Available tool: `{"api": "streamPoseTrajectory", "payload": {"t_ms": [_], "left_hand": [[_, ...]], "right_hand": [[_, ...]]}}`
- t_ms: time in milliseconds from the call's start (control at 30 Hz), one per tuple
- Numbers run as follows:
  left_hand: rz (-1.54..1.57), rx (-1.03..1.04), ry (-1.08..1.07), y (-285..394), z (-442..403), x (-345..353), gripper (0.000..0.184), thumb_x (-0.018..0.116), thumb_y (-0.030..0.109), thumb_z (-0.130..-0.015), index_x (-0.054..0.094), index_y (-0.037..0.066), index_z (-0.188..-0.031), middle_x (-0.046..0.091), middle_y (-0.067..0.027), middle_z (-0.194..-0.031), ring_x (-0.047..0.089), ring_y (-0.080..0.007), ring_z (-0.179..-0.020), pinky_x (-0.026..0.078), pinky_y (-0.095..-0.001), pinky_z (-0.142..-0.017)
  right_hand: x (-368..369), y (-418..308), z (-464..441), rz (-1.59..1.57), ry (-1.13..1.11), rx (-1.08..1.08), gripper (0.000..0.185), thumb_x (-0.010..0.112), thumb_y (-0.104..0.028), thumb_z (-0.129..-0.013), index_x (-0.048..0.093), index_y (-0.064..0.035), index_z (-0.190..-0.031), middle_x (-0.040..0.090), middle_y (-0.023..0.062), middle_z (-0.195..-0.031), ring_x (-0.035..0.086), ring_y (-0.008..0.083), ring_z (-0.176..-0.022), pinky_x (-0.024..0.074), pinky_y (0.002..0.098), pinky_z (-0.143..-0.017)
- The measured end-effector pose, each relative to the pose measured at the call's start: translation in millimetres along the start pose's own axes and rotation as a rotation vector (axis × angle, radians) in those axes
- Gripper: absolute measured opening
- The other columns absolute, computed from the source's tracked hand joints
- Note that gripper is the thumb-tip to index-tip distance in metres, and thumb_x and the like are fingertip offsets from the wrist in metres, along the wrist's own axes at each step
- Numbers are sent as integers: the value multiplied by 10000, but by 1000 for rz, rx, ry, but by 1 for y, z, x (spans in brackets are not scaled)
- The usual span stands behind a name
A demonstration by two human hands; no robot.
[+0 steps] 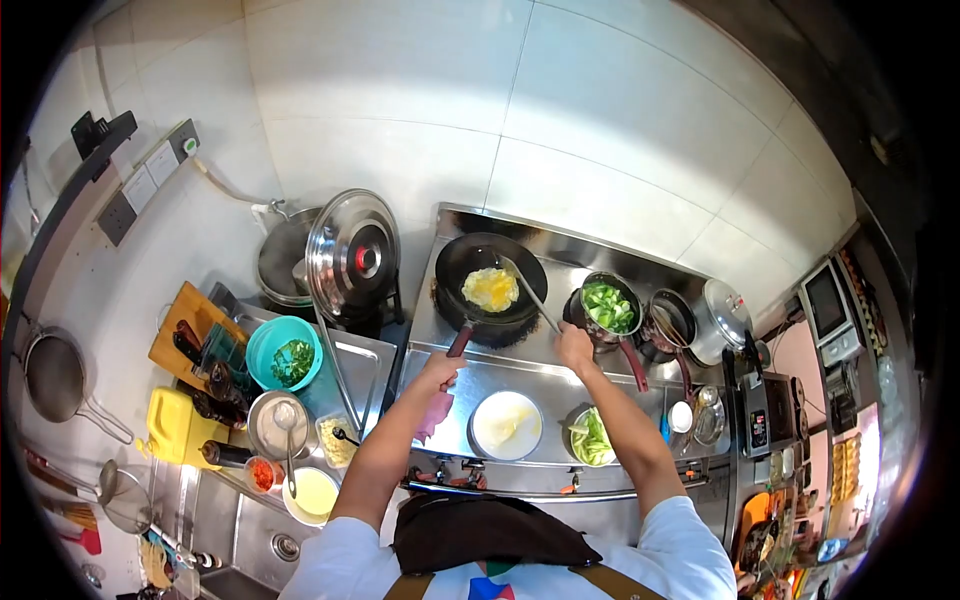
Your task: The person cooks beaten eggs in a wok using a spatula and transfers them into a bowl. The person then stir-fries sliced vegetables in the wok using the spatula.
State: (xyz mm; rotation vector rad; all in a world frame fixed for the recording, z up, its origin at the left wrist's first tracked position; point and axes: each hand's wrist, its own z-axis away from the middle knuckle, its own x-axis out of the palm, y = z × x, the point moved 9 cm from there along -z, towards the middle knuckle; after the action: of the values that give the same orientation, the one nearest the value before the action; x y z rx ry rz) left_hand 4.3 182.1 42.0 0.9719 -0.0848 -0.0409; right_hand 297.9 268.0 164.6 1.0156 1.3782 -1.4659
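Observation:
A black wok [462, 252] sits on the steel stove, with a yellow-and-white egg mass [490, 289] in it. My left hand [438, 373] is closed around the wok's dark red handle [461, 340], and a pink cloth [434, 416] hangs just below that hand. In my right hand [573, 346] is a long metal utensil [537, 300], whose far end rests in the wok beside the egg. Nearest my right hand stands a pot of green vegetables [608, 306].
A white bowl [506, 425] and a bowl of pale green slices [592, 437] stand in front of the stove. To the right are a small pan [671, 318] and a lidded pot [722, 318]. A teal bowl [262, 352] and a yellow jug [176, 425] are left.

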Motion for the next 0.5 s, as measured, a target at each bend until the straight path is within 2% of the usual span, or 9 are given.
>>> {"api": "streamPoseTrajectory", "payload": {"t_ms": [133, 233, 333, 367, 467, 500], "left_hand": [[-74, 8, 25, -1, -1, -3, 245, 701, 263, -806, 581, 71, -715, 533, -10, -565, 461, -106, -431, 311, -269, -384], [-77, -26, 10, -11, -11, 2, 213, 728, 221, -798, 605, 55, -744, 552, -20, -578, 512, -124, -452, 364, -286, -396], [90, -147, -32, -24, -22, 13, 204, 766, 180, -778, 621, 37, -779, 581, -40, -598, 573, -143, -495, 426, -317, -423], [150, -194, -14, -28, -25, 17, 203, 732, 154, -784, 603, -1, -809, 577, -70, -586, 569, -180, -455, 432, -343, -378], [-153, -81, 85, -36, -52, 14, 205, 739, 146, -769, 596, 0, -764, 552, -73, -540, 536, -175, -421, 405, -339, -369], [-87, 19, 108, -38, -51, 19, 175, 712, 123, -761, 584, 10, -725, 520, -67, -499, 500, -173, -389, 367, -344, -358]], "right_hand": [[-3, -6, 24, -77, -11, -177, 310, 570, -220, -860, 675, -119, -1133, 685, 232, -972, 658, 417, -919, 523, 496, -824], [1, -16, 43, -79, -45, -273, 335, 575, -205, -852, 669, -126, -1163, 690, 216, -975, 661, 410, -917, 514, 502, -848], [17, -18, 43, -97, 3, -256, 350, 569, -194, -854, 655, -116, -1185, 688, 220, -977, 661, 409, -917, 515, 492, -853], [24, -17, 40, -40, -36, -212, 376, 562, -192, -864, 630, -119, -1226, 683, 232, -995, 656, 417, -930, 514, 498, -854], [26, -12, 30, -19, -37, -59, 397, 558, -192, -872, 608, -126, -1261, 678, 250, -999, 650, 433, -942, 510, 510, -857], [26, -8, 28, -36, -8, -28, 395, 557, -192, -873, 606, -126, -1260, 677, 254, -992, 650, 436, -939, 509, 514, -855]]}}
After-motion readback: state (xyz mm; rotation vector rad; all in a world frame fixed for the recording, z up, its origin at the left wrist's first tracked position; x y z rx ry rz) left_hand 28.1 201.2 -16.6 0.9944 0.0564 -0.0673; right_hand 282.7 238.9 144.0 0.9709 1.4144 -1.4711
